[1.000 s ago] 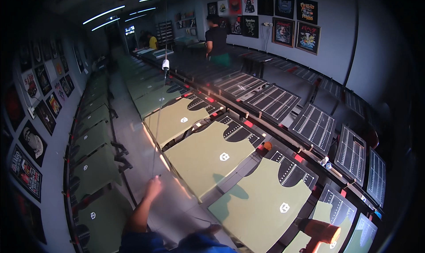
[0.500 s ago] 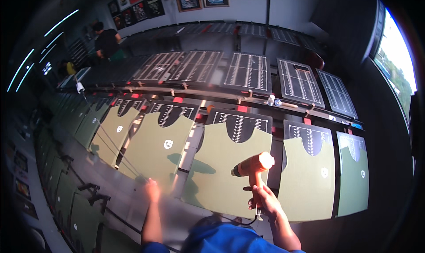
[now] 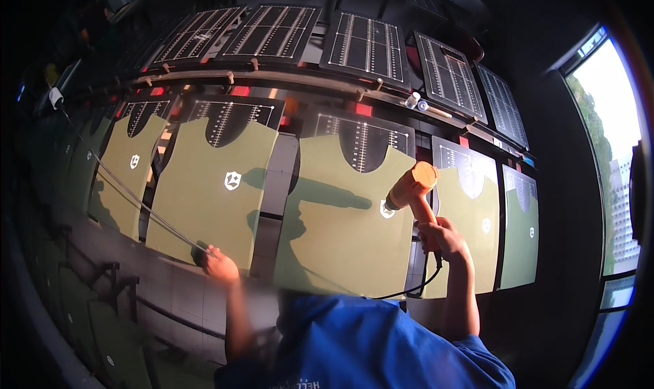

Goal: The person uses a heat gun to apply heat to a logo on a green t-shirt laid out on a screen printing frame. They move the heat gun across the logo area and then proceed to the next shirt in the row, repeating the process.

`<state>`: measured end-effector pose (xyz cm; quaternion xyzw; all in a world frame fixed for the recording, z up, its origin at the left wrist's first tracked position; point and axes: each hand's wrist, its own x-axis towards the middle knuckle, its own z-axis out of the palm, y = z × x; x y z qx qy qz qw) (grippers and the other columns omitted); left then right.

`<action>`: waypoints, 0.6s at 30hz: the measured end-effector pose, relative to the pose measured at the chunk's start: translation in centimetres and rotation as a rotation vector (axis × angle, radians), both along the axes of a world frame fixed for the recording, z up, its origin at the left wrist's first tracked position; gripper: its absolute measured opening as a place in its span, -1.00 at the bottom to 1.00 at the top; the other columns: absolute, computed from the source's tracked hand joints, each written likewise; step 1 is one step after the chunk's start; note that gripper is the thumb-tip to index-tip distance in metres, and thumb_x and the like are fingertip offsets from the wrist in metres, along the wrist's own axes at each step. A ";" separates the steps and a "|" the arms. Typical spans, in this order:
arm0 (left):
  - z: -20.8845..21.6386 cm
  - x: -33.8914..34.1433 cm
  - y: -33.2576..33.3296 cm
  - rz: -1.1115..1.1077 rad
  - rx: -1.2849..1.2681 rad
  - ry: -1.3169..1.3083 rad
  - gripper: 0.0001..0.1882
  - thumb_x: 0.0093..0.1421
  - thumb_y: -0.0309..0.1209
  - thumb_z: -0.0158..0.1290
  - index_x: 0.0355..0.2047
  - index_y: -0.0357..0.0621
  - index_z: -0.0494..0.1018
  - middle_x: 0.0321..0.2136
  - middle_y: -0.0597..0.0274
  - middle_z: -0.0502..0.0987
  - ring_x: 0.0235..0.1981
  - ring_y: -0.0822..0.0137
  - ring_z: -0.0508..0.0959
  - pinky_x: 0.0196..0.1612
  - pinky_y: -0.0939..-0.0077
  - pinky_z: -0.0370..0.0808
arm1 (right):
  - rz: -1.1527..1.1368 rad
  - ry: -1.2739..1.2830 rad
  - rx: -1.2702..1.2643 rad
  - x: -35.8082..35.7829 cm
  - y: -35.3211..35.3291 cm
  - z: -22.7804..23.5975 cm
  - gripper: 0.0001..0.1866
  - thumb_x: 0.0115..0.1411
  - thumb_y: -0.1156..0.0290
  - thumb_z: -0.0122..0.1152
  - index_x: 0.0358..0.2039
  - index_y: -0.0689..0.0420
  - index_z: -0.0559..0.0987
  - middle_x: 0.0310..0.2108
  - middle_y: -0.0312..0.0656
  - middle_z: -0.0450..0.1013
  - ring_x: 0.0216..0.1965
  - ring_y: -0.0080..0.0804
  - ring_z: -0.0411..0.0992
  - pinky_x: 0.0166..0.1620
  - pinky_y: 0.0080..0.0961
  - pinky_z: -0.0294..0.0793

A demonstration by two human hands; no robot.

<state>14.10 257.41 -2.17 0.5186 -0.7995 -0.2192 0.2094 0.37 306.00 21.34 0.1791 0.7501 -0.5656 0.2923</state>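
Observation:
My right hand [image 3: 444,240] is wrapped round the handle of an orange heat gun [image 3: 413,184]. The gun's dark nozzle points down and left at a white shield emblem [image 3: 387,209] on an olive-green shirt panel [image 3: 334,246], partly covering the emblem in this view; whether they touch cannot be told. A black cord [image 3: 430,280] hangs from the handle and passes behind my blue shirt. Farther left, my left hand [image 3: 221,263] is closed on a taut power cable [image 3: 136,197], which runs up to a white connector [image 3: 56,97] at the far left.
More green panels with white emblems [image 3: 232,180] lie on black boards in a row to both sides. Behind runs a rail [image 3: 300,80] with small jars [image 3: 413,100] and another row of marked black boards [image 3: 366,47]. A window [image 3: 613,150] is at right.
The view has shifted, so the panels sit higher in it. The heat gun has moved right across the panel, its nozzle now at the emblem. My left hand keeps hold of the cable.

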 end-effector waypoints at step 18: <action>-1.7 -0.1 -1.1 -0.073 -0.120 0.052 -0.56 0.31 -0.16 -0.17 -0.33 -0.33 0.50 -0.38 -0.12 0.54 -0.26 -0.11 0.48 -0.16 0.08 0.36 | -0.159 -0.043 -0.052 0.1 -2.0 -1.9 -0.64 0.10 0.34 0.13 -0.13 0.29 0.45 -0.53 -0.34 0.31 -0.58 -0.58 0.34 -0.44 -0.56 0.40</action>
